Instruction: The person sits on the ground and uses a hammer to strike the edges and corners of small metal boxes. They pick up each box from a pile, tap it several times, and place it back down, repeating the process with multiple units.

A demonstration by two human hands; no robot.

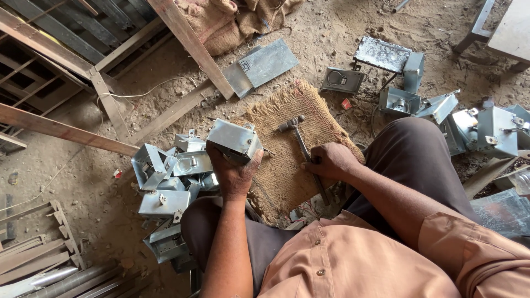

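My left hand (234, 174) grips a small grey sheet-metal box (234, 138), held just above the left edge of a burlap mat (295, 146) on the dirt floor. Over the mat, my right hand (331, 161) is closed around the handle of a hammer (298, 135). The hammer's head points away from me and rests on the burlap. A heap of similar metal boxes (171, 190) lies directly to the left of my left hand, by my left knee.
More metal boxes and lids (475, 129) lie to the right beyond my right knee. Flat metal plates (259, 66) sit ahead, by wooden beams (187, 41) and sacking (232, 19). Metal strips (49, 265) lie at lower left. A table leg (477, 25) stands upper right.
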